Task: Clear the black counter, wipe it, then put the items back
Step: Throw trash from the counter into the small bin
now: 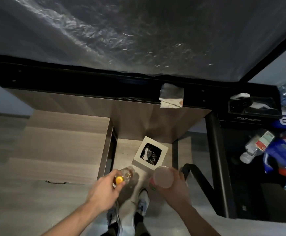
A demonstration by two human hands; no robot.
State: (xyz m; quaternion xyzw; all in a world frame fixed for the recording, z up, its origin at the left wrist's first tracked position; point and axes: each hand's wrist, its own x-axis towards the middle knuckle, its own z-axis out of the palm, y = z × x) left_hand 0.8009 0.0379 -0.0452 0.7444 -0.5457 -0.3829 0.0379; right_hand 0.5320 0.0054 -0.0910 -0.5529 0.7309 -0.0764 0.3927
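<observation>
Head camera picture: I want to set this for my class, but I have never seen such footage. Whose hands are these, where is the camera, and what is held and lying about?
There is no machine here. A person wears one wide-angle camera on the head, looking forward and down, so you see their own arms and shoes.

The left hand holds a clear bottle with a yellow cap. The right hand grips a container with a pale lid; what it is I cannot tell.

On the floor ahead stands a small white bin lined with a dark bag. A rag hangs over the edge of the black counter. To the right, a black shelf carries bottles and packets.
</observation>
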